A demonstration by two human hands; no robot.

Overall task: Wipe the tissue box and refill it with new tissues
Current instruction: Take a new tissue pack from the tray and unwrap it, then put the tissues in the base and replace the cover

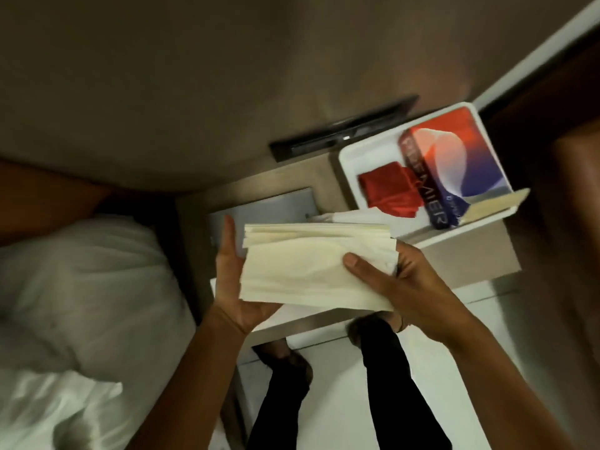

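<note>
Both my hands hold a thick cream stack of folded tissues above the bedside table. My left hand cups its left end from below, fingers straight up along the side. My right hand grips the right end, thumb pressed on top. Behind the stack lies a grey flat piece, possibly the tissue box holder; I cannot tell for sure. On a white tray to the back right lie an opened red-and-blue "Premier" tissue carton and a red cloth.
The wooden bedside table stands against the brown wall. A dark panel is mounted on the wall above it. A bed with white pillows fills the left. My legs in black trousers stand on the pale floor below.
</note>
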